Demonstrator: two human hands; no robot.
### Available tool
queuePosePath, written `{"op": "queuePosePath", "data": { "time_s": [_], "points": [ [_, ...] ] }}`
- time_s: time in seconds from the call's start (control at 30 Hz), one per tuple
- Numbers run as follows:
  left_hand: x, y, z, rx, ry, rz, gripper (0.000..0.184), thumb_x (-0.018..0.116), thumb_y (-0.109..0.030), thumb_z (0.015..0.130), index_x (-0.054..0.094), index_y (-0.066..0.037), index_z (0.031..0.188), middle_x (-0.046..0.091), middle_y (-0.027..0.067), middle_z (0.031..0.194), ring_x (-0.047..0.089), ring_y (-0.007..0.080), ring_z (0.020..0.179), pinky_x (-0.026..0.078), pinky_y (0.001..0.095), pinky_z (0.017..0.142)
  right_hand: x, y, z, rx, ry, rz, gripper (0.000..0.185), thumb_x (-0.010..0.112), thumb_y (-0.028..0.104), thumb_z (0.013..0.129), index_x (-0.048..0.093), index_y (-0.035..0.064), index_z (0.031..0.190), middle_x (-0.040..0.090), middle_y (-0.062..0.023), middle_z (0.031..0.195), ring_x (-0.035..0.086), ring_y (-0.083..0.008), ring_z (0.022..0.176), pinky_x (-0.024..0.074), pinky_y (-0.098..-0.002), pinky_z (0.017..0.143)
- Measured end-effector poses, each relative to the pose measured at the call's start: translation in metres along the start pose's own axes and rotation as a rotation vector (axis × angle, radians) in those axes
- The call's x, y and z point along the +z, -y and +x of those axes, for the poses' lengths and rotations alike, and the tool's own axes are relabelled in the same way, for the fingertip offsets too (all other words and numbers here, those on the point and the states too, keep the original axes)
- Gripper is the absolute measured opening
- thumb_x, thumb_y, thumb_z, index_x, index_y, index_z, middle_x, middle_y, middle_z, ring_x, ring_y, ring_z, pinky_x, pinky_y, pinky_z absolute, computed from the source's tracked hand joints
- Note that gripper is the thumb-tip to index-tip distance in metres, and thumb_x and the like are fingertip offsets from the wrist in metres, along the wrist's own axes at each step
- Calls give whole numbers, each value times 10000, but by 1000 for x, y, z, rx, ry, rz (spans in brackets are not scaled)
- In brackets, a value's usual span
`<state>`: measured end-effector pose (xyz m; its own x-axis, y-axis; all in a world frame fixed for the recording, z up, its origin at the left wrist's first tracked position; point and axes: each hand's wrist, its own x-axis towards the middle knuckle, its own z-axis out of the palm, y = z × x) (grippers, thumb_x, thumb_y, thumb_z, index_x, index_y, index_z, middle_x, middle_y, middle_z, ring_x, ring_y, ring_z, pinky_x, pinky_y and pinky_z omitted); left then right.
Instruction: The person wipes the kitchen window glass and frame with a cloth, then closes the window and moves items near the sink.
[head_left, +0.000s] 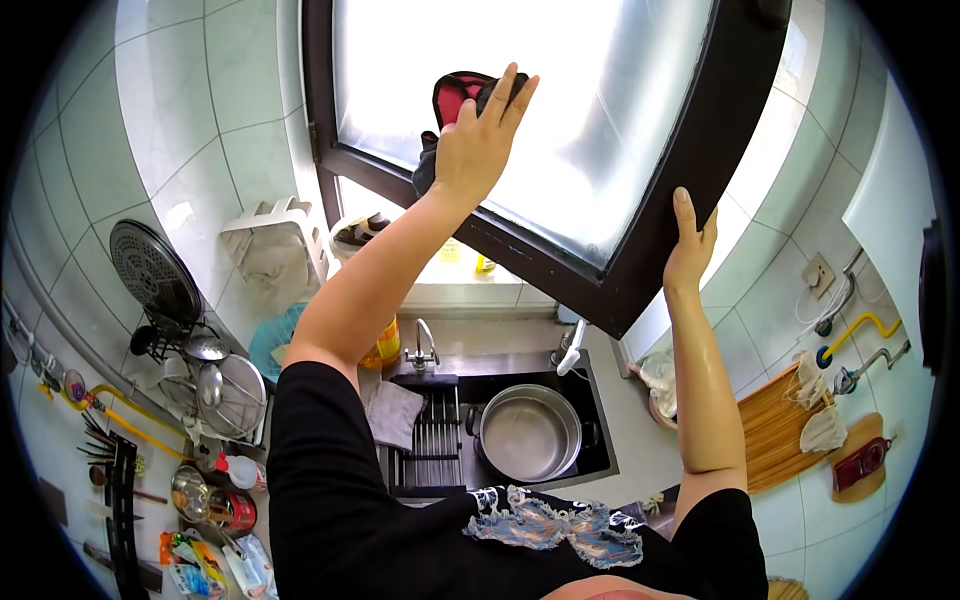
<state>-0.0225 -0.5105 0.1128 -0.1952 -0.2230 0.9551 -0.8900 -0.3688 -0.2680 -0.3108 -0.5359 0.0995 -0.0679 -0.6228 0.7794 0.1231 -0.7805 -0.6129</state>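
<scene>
A hinged window with a dark frame and bright frosted glass stands swung open above the sink. My left hand is raised to the pane and holds a black and red cloth against it. Two of its fingers stretch past the cloth; part of the cloth is hidden behind the hand. At the frame's lower right edge is my right hand, gripping it with the thumb in front and the other fingers mostly behind.
Below lies a black sink with a large steel pot, a drying rack, a grey rag and a faucet. Yellow gas hose runs along the right wall. Pot lids hang at left.
</scene>
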Motion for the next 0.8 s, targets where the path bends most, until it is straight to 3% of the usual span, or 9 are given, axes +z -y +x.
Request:
{"op": "queuePosePath", "data": {
  "time_s": [0.37, 0.47, 0.5, 0.57, 0.63, 0.7, 0.73, 0.8],
  "points": [
    [3, -2, -2, -116, 33, -98, 956, 631, 63, 765, 289, -244, 1603, 333, 19, 1627, 520, 195, 721, 504, 261, 451, -3, -14, 3, -19, 39, 89, 616, 676, 308, 985, 465, -27, 1456, 541, -138, 1419, 499, -225, 1299, 337, -322, 1131],
    [-5, 6, -7, 39, 35, -100, 885, 626, 36, 782, 357, -260, 1571, 399, 0, 1584, 556, 177, 760, 540, 261, 515, -2, -11, 2, -8, 47, 109, 607, 674, 310, 987, 471, -28, 1449, 551, -136, 1406, 509, -222, 1286, 349, -318, 1121],
    [-1, 12, -8, -35, 74, -261, 762, 601, 15, 828, 422, -230, 1528, 438, 2, 1552, 607, 234, 840, 585, 335, 680, -2, -10, 2, -9, 52, 88, 602, 673, 311, 988, 475, -29, 1444, 557, -136, 1398, 514, -221, 1279, 354, -316, 1117],
    [21, 36, -8, -273, -238, -616, 599, 571, -50, 913, 440, -114, 1494, 463, 99, 1525, 629, 318, 942, 553, 423, 878, -1, -7, 0, -9, 37, 66, 652, 681, 361, 972, 470, -33, 1447, 554, -136, 1405, 514, -230, 1286, 347, -325, 1130],
    [37, 57, 4, -626, -599, -482, 432, 540, -137, 978, 484, 19, 1377, 575, 212, 1350, 631, 377, 999, 499, 461, 950, 0, -4, -1, -15, 17, 46, 703, 689, 412, 956, 465, -37, 1450, 550, -137, 1413, 514, -238, 1292, 340, -333, 1144],
    [28, 65, 18, -1000, -561, -788, 359, 532, -192, 1002, 507, 72, 1244, 639, 236, 1124, 643, 360, 964, 499, 449, 912, 0, -7, -1, -48, 22, 71, 589, 677, 306, 985, 487, -34, 1427, 567, -135, 1382, 523, -218, 1258, 362, -321, 1108],
    [33, 59, 27, -1019, -674, -828, 297, 520, -216, 1022, 521, 49, 1155, 643, 197, 1010, 647, 348, 930, 497, 441, 885, -1, -8, -1, -14, 35, 96, 579, 674, 288, 986, 485, -35, 1427, 566, -136, 1379, 524, -221, 1252, 363, -324, 1104],
    [24, 27, 42, -893, -568, -1102, 347, 489, -257, 1051, 542, 36, 1231, 653, 162, 1042, 649, 283, 913, 510, 404, 864, 0, -3, -4, -22, 22, 84, 603, 675, 314, 979, 487, -42, 1428, 562, -137, 1391, 516, -221, 1271, 350, -328, 1121]
  ]
}}
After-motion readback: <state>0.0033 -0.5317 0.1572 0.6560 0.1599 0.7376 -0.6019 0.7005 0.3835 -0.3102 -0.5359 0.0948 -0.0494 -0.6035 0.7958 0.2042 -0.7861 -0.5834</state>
